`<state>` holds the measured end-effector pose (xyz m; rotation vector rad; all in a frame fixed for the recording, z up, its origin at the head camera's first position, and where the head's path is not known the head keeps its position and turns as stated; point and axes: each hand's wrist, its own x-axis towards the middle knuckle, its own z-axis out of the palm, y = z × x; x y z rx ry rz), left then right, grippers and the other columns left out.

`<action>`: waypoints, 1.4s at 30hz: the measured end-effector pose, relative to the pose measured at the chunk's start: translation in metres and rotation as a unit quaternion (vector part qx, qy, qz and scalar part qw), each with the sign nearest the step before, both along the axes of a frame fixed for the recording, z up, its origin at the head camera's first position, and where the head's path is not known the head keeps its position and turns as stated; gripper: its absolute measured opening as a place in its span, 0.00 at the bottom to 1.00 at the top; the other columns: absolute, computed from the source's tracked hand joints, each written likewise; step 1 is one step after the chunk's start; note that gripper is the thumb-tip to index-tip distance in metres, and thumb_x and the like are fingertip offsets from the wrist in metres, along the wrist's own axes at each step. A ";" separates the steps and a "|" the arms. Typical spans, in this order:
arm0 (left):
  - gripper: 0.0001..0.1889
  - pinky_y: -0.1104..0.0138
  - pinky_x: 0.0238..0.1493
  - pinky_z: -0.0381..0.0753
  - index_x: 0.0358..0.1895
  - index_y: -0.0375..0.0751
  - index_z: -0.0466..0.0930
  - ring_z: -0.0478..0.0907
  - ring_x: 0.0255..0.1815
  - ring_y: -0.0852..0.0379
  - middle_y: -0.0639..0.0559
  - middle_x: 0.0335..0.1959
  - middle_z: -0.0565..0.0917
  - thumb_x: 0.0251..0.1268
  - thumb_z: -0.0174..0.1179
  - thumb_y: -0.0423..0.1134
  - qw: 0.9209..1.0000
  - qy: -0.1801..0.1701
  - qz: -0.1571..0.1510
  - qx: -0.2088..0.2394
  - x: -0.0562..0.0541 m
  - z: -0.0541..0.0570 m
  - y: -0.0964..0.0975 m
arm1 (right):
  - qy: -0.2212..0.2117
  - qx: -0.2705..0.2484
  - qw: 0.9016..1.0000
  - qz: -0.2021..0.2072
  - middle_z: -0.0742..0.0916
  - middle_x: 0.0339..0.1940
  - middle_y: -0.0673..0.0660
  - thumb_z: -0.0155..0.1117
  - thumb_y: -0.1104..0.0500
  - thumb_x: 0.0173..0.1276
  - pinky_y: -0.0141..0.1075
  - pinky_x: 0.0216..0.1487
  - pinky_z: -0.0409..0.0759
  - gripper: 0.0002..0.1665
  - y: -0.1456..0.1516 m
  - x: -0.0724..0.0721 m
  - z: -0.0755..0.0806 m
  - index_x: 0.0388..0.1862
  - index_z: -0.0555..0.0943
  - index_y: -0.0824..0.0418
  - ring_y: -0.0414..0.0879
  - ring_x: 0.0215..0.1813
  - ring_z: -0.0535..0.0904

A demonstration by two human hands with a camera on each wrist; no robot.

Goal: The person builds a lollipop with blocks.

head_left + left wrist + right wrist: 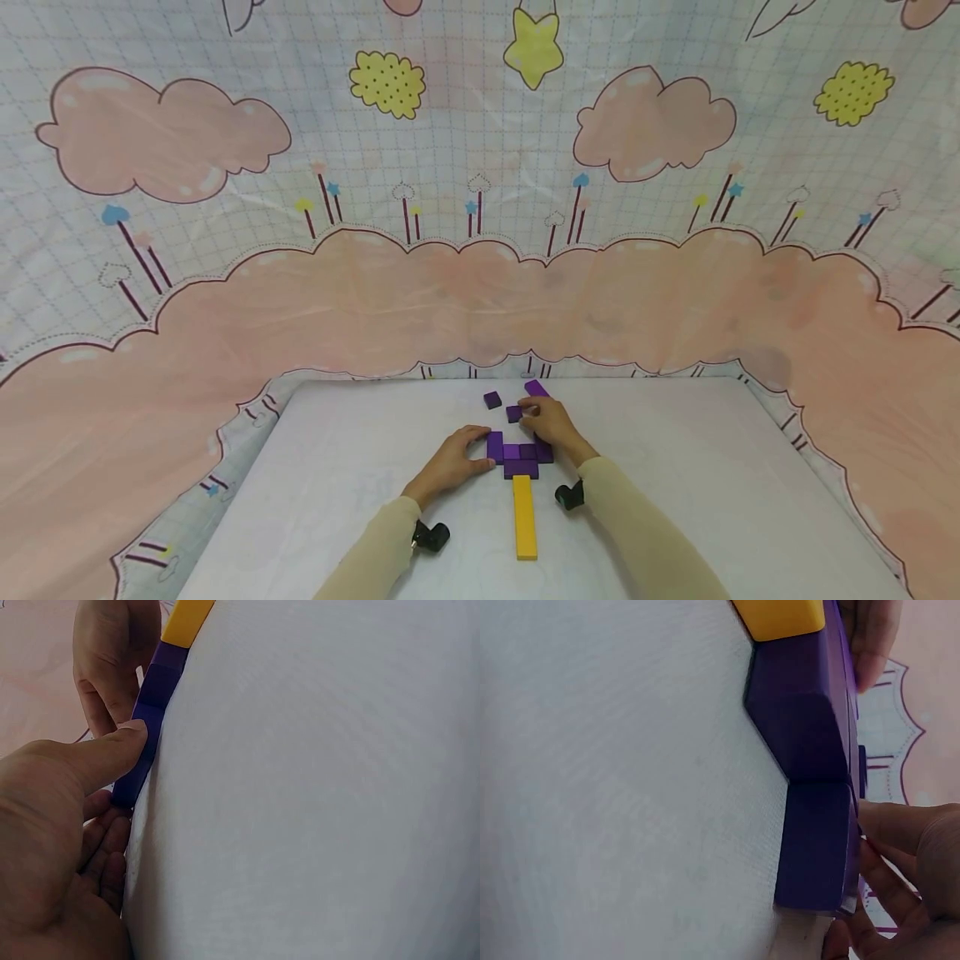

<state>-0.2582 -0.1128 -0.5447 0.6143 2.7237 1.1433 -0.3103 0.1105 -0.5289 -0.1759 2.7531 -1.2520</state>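
Note:
A flat figure of purple blocks lies on the white tabletop, joined at the front to a long yellow block (pixel 525 518). My left hand (pixel 448 460) holds the figure's left purple block (pixel 495 447), thumb at its near end and fingers at its far end; the thumb (pixel 112 754) presses it in the left wrist view. My right hand (pixel 553 423) reaches over the right purple block (pixel 544 452) and pinches a small purple block (pixel 513 414) at its right edge with thumb and index finger. In the right wrist view the fingers (pixel 892 825) partly hide what lies behind.
Another small purple block (pixel 492 400) lies loose behind the figure. A longer purple block (pixel 536 388) sits near the table's back edge, partly behind the right hand. A cloud-patterned cloth (pixel 525 308) hangs around the white table (pixel 337 467).

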 end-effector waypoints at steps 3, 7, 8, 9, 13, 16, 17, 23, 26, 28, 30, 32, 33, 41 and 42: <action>0.32 0.47 0.74 0.65 0.67 0.39 0.72 0.68 0.71 0.42 0.42 0.67 0.74 0.61 0.68 0.46 1.000 0.000 0.001 0.000 0.000 0.001 0.000 | 0.002 0.007 1.000 0.001 0.86 0.54 0.59 0.66 0.63 0.64 0.49 0.58 0.82 0.21 -0.001 -0.001 0.000 0.57 0.82 0.59 0.53 0.53 0.81; 0.32 0.47 0.74 0.65 0.67 0.39 0.72 0.68 0.72 0.41 0.42 0.67 0.74 0.61 0.68 0.46 1.000 -0.002 0.003 -0.002 0.001 0.002 0.000 | 0.005 0.019 1.000 0.002 0.87 0.52 0.59 0.66 0.63 0.64 0.48 0.58 0.81 0.23 -0.003 -0.003 -0.001 0.59 0.81 0.59 0.52 0.51 0.80; 0.32 0.47 0.74 0.65 0.67 0.39 0.72 0.68 0.71 0.41 0.42 0.67 0.74 0.61 0.68 0.46 1.000 -0.002 0.003 -0.002 0.001 0.003 0.000 | 0.005 0.021 1.000 0.001 0.87 0.52 0.59 0.67 0.63 0.64 0.48 0.57 0.81 0.22 -0.004 -0.003 -0.001 0.58 0.82 0.59 0.52 0.50 0.80; 0.32 0.47 0.74 0.65 0.67 0.39 0.72 0.68 0.71 0.41 0.42 0.67 0.74 0.61 0.68 0.46 1.000 -0.001 0.003 -0.003 0.001 0.002 0.000 | 0.003 0.023 1.000 0.000 0.87 0.51 0.59 0.67 0.63 0.64 0.48 0.57 0.81 0.22 -0.004 -0.004 -0.001 0.58 0.82 0.59 0.51 0.50 0.80; 0.32 0.47 0.74 0.65 0.67 0.39 0.72 0.68 0.71 0.41 0.42 0.67 0.74 0.61 0.68 0.46 1.000 0.000 0.002 -0.002 0.002 0.002 0.000 | 0.005 0.030 1.000 -0.005 0.87 0.49 0.59 0.67 0.62 0.64 0.49 0.57 0.81 0.19 -0.005 -0.003 -0.001 0.55 0.83 0.59 0.51 0.49 0.79; 0.32 0.47 0.74 0.64 0.67 0.39 0.72 0.68 0.71 0.41 0.41 0.67 0.74 0.61 0.68 0.45 1.000 0.000 0.002 0.004 0.002 0.003 0.001 | 0.006 0.034 0.999 -0.009 0.87 0.49 0.58 0.67 0.61 0.64 0.49 0.57 0.80 0.18 -0.005 -0.002 -0.002 0.54 0.84 0.58 0.51 0.49 0.79; 0.32 0.47 0.74 0.64 0.67 0.38 0.72 0.68 0.71 0.40 0.41 0.67 0.74 0.61 0.68 0.45 1.000 -0.001 0.002 0.005 0.002 0.003 0.001 | 0.005 0.035 0.999 -0.011 0.87 0.49 0.58 0.67 0.61 0.64 0.49 0.58 0.80 0.18 -0.005 -0.002 -0.002 0.54 0.84 0.58 0.51 0.49 0.79; 0.32 0.47 0.74 0.64 0.67 0.39 0.72 0.68 0.72 0.41 0.42 0.68 0.74 0.61 0.68 0.46 1.000 -0.005 0.003 0.000 0.003 0.003 0.000 | -0.004 0.018 1.000 -0.018 0.87 0.50 0.57 0.68 0.60 0.65 0.50 0.60 0.80 0.17 -0.005 -0.001 -0.005 0.53 0.83 0.57 0.52 0.52 0.79; 0.32 0.47 0.74 0.64 0.67 0.39 0.71 0.67 0.72 0.41 0.42 0.68 0.73 0.61 0.68 0.47 1.000 -0.006 0.004 -0.004 0.003 0.003 -0.001 | -0.002 0.005 1.000 -0.020 0.87 0.51 0.57 0.68 0.60 0.64 0.50 0.60 0.80 0.17 -0.006 0.001 -0.005 0.52 0.83 0.57 0.53 0.53 0.79; 0.32 0.47 0.74 0.64 0.68 0.39 0.71 0.67 0.72 0.41 0.42 0.68 0.73 0.61 0.67 0.47 1.000 -0.006 0.005 -0.006 0.003 0.002 -0.001 | -0.001 -0.001 1.000 -0.021 0.87 0.51 0.57 0.69 0.60 0.64 0.50 0.61 0.80 0.17 -0.006 0.002 -0.004 0.52 0.83 0.57 0.53 0.53 0.79; 0.32 0.47 0.74 0.64 0.68 0.40 0.71 0.67 0.72 0.41 0.42 0.68 0.73 0.61 0.67 0.47 1.000 -0.005 0.004 -0.007 0.003 0.001 -0.001 | 0.001 -0.002 1.000 -0.022 0.87 0.50 0.57 0.69 0.59 0.64 0.50 0.60 0.80 0.16 -0.005 0.003 -0.004 0.52 0.83 0.57 0.53 0.53 0.79; 0.32 0.47 0.74 0.64 0.68 0.40 0.71 0.67 0.72 0.41 0.42 0.68 0.73 0.61 0.67 0.47 1.000 -0.006 0.005 -0.007 0.003 0.002 -0.002 | 0.004 -0.004 1.000 -0.024 0.87 0.50 0.57 0.69 0.59 0.64 0.50 0.60 0.80 0.16 -0.005 0.004 -0.003 0.51 0.83 0.57 0.52 0.53 0.80; 0.32 0.47 0.74 0.64 0.68 0.40 0.71 0.67 0.72 0.41 0.42 0.68 0.73 0.62 0.67 0.47 1.000 -0.006 0.005 -0.008 0.002 0.002 -0.001 | 0.004 -0.004 1.000 -0.024 0.87 0.50 0.56 0.69 0.59 0.64 0.50 0.60 0.80 0.16 -0.005 0.006 -0.003 0.52 0.83 0.57 0.52 0.53 0.80; 0.32 0.46 0.74 0.64 0.67 0.40 0.72 0.67 0.72 0.40 0.42 0.68 0.74 0.61 0.67 0.47 1.000 -0.003 0.005 -0.007 0.003 0.001 -0.002 | 0.007 -0.019 0.999 -0.034 0.87 0.51 0.56 0.70 0.58 0.64 0.50 0.61 0.79 0.18 -0.004 0.014 -0.002 0.53 0.83 0.56 0.52 0.53 0.79; 0.32 0.46 0.74 0.64 0.67 0.40 0.72 0.67 0.72 0.40 0.42 0.68 0.74 0.61 0.68 0.47 1.000 -0.001 0.005 -0.006 0.003 0.001 -0.002 | 0.007 -0.021 0.999 -0.035 0.87 0.51 0.56 0.70 0.58 0.64 0.50 0.62 0.79 0.18 -0.004 0.015 -0.002 0.53 0.83 0.56 0.52 0.54 0.79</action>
